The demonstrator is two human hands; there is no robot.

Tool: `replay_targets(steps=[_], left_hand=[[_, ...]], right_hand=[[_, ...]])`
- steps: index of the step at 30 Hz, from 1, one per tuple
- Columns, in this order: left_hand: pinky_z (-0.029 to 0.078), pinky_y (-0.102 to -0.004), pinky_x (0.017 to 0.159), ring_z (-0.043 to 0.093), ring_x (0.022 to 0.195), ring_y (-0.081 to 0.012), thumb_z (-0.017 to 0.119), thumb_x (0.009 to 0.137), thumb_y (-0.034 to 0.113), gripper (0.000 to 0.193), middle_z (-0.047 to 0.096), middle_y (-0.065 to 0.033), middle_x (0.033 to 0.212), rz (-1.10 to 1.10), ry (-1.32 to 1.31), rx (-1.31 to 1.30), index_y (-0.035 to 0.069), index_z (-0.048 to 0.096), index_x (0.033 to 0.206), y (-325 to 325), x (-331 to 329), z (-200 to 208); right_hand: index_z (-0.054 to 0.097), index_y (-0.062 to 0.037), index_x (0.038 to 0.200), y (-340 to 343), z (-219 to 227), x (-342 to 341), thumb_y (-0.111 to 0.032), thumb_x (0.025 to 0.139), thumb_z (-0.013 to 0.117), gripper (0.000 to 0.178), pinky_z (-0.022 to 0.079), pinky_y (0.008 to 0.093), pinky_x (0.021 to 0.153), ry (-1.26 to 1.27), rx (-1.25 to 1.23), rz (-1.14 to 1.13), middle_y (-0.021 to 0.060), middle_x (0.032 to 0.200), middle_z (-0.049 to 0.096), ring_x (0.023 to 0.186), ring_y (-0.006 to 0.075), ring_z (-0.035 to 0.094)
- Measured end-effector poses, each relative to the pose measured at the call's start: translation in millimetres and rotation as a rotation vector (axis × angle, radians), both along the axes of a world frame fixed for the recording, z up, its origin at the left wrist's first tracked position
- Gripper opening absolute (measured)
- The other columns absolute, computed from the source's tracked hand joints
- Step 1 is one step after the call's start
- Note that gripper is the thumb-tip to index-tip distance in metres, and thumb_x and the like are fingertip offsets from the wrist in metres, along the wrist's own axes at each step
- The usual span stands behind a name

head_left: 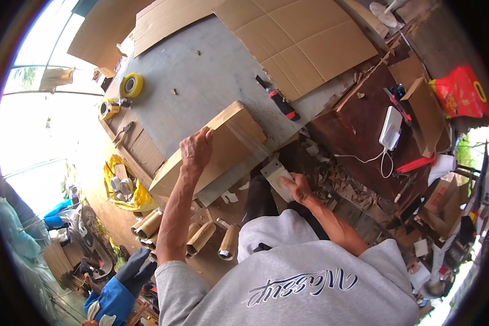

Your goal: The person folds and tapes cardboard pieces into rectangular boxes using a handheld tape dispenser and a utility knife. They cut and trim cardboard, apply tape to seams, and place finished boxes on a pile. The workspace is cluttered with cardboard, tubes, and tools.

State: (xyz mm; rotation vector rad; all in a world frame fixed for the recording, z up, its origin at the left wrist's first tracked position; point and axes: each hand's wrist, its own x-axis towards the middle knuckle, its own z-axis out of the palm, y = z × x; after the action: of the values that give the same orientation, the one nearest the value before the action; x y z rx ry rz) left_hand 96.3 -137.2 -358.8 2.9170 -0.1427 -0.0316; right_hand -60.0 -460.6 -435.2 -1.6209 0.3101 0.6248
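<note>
One long carton [229,145]; one held tool [274,175]; one pair of pliers [123,133].

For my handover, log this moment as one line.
left hand: curled on long brown cardboard box | right hand: holding flat pale rectangular object

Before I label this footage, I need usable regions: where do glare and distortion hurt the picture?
Head view: glare bleaches much of the left side white; straight edges bend toward the dark curved rim; the long brown cardboard box and bare left hand look fairly clear.
</note>
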Motion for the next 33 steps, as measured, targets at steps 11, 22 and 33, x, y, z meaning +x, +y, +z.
replay_targets(steps=[11,22,33], left_hand=[[0.051,-0.0543,0.071,0.062,0.075,-0.0483,0.044,0.103,0.047,0.053,0.064,-0.0255,0.073,0.103,0.166,-0.028,0.006,0.073,0.084,41,71,22],[0.049,-0.0511,0.093,0.064,0.103,-0.0474,0.035,0.101,0.062,0.073,0.069,-0.0296,0.101,0.383,0.330,0.018,0.000,0.074,0.096,103,190,-23],[0.043,-0.0453,0.107,0.055,0.127,-0.0415,0.048,0.100,0.052,0.059,0.060,-0.0292,0.129,0.244,0.510,-0.054,-0.001,0.069,0.117,54,121,-78]], right_hand=[[0.071,0.0041,0.096,2,-12,16,-0.053,0.085,0.065,0.059,0.049,0.0343,0.070,0.071,-0.027,0.008,0.0110,0.081,0.070,0.075,0.0163,0.061],[0.070,0.0030,0.089,89,-3,151,-0.049,0.086,0.064,0.052,0.044,0.0352,0.064,-0.040,0.021,0.008,0.0076,0.073,0.065,0.069,0.0154,0.056],[0.067,0.0079,0.077,49,-3,169,-0.055,0.083,0.066,0.063,0.045,0.0387,0.065,-0.099,-0.055,0.126,0.0160,0.067,0.061,0.069,0.0194,0.056]])
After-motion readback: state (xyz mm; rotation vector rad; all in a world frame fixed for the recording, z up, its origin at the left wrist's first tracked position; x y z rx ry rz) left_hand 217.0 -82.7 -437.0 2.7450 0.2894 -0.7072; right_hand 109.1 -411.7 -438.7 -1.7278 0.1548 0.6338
